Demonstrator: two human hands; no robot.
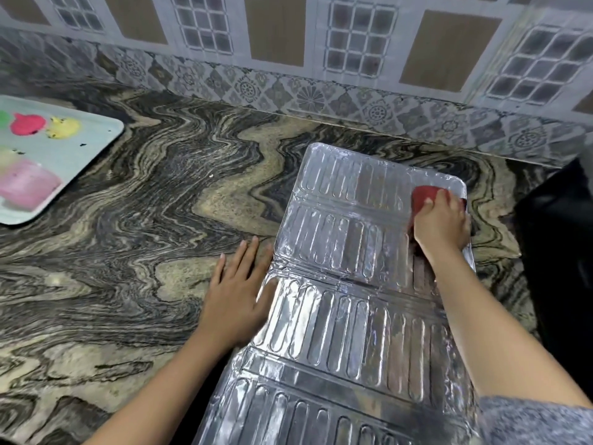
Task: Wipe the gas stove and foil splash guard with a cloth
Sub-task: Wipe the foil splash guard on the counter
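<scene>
The foil splash guard point(346, 319) lies flat on the marbled counter, unfolded in ribbed silver panels running from near the wall toward me. My right hand point(441, 223) presses a red cloth point(422, 195) onto the far right corner of the foil. My left hand point(239, 293) rests flat, fingers spread, on the counter with its edge touching the foil's left side at a fold. A dark shape at the right edge point(564, 252) may be the gas stove; I cannot tell.
A pale blue tray point(96, 149) with coloured pictures lies on the counter at the far left. The patterned tile wall point(321, 101) runs along the back. Bare marbled counter point(144, 220) stretches between tray and foil.
</scene>
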